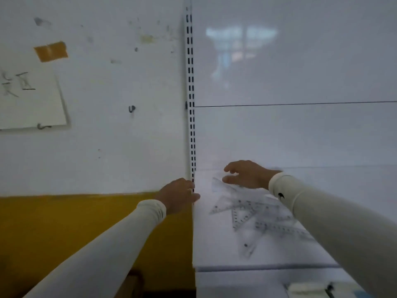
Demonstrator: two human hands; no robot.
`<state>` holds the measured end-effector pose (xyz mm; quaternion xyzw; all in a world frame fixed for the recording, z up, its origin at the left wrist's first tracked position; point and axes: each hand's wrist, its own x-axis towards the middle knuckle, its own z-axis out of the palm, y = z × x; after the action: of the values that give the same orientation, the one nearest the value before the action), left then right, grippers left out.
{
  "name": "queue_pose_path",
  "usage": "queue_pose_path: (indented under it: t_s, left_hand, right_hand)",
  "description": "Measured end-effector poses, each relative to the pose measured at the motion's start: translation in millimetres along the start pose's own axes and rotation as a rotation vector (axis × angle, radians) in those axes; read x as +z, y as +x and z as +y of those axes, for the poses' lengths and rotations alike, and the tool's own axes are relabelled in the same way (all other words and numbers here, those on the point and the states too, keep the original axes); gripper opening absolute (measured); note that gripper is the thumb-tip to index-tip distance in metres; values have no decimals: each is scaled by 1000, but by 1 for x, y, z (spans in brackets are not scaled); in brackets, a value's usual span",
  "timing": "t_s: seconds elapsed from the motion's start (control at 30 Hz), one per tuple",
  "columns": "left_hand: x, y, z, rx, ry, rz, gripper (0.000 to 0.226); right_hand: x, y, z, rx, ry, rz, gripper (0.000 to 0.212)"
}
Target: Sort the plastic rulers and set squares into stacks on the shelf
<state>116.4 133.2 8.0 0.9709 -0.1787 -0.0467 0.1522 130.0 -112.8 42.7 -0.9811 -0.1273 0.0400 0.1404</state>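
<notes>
A loose pile of clear plastic set squares and rulers (247, 214) lies on the white shelf board (217, 252), toward its left and middle. The pieces overlap at odd angles: one transparent triangle (223, 201) sits at the back left of the pile, another smaller one (240, 218) tilts beneath it, a long clear ruler (283, 229) runs off to the right, and a narrow clear piece (250, 248) points toward the front edge. The picture is blurred, so the markings cannot be read and the exact count of pieces is unclear.

The right hand (247, 174) hovers at the back of the pile, over the upper corner of the rear triangle. Its fingers and thumb are loosely curved and spread apart; whether they touch the plastic cannot be told, and nothing is plainly gripped. The left hand (178, 194) is at the left edge of the shelf, beside the foot of the white slotted metal upright (190, 104); its fingers are loosely bent with the thumb pointing right, and it holds nothing that shows. Both arms wear off-white sleeves (322, 211).

Behind the shelf stands a glossy white back panel (300, 72). Left of the upright is a scuffed white wall (107, 125) with a yellow lower band (64, 229), a white paper sheet (30, 97) and a strip of brown tape (51, 51).
</notes>
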Motion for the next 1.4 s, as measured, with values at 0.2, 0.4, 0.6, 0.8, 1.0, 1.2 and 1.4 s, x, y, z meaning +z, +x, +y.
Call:
queue_pose_path:
  t_s: [0.2,0.4,0.6,0.8,1.0,1.2,1.4]
  left_hand:
    - [17,25,50,285,34,-143,70]
    - [21,41,72,321,139,-262,68]
    - [22,44,73,316,56,-255,51]
    - [24,36,67,248,42,-169,47]
    - [5,21,49,179,58,-99,49]
    - [-9,3,24,76,-20,4,51]
    - [-1,-12,-4,9,22,-19,52]
  right_hand:
    - [1,-66,42,248,18,52,56]
    - [-1,-100,61,350,20,88,55]
    - [1,-106,74,353,45,85,53]
    - [-2,-88,68,267,21,74,55]
    - [5,-56,50,147,14,11,59]
    - [19,-33,34,65,-20,-70,71]
    - [26,-21,32,65,-117,-142,84]
